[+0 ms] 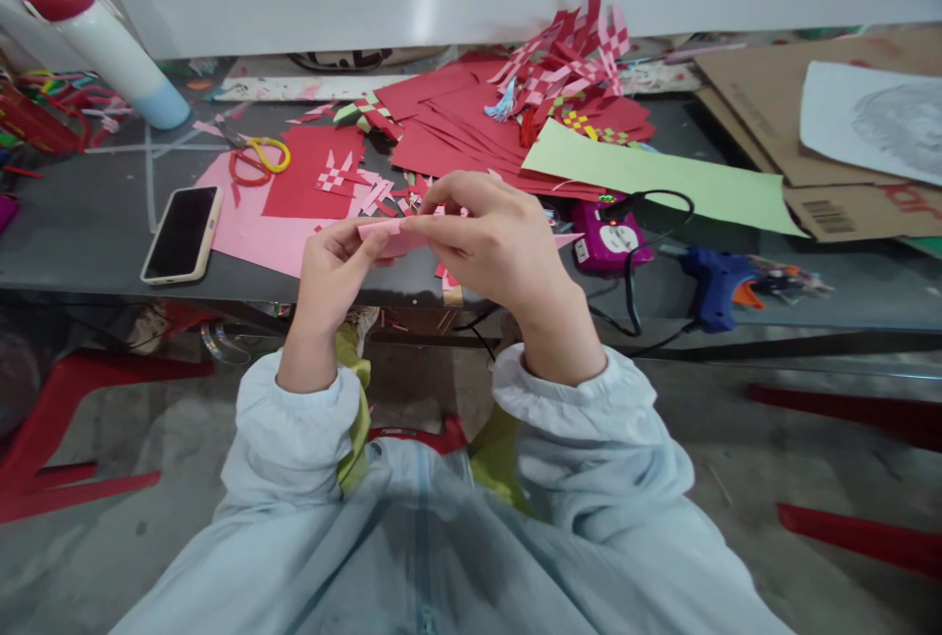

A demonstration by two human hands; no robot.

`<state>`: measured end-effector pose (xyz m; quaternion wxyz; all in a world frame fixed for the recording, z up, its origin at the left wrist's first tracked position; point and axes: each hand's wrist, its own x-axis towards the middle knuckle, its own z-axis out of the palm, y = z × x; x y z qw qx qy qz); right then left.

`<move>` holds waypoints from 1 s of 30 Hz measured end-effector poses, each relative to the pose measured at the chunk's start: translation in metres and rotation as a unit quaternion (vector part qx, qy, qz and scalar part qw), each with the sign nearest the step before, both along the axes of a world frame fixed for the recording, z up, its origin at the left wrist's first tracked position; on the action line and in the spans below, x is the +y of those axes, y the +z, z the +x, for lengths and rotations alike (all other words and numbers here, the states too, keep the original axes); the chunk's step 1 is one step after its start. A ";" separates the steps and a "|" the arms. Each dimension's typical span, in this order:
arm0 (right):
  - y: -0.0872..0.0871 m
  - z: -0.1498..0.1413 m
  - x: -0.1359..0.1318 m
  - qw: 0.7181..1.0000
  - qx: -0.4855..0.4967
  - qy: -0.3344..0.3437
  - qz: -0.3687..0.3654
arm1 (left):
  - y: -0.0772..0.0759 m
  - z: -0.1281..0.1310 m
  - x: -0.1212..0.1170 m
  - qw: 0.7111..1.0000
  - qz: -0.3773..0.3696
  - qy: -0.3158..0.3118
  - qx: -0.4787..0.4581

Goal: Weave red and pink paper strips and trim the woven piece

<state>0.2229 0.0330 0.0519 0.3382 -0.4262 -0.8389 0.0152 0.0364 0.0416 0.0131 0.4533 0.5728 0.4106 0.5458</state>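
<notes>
Between both hands, above the table's front edge, is a piece of pink paper with a folded-looking upper edge. My left hand pinches it from the left, thumb on top. My right hand holds its right part with fingertips and covers much of it; a pink tip pokes out right of the wrist. Behind the hands lie pink and red paper scraps. A small woven pink-and-white piece rests on a red sheet. Scissors with red and yellow handles lie on the pink sheet.
A phone and a bottle are on the left. At the back sit red paper sheets and woven strips. A green sheet, purple box, blue glue gun, black cable and cardboard occupy the right.
</notes>
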 end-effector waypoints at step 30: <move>0.004 0.005 0.005 0.996 0.052 0.068 -0.034 | -0.001 0.004 -0.001 0.966 0.249 0.026 0.058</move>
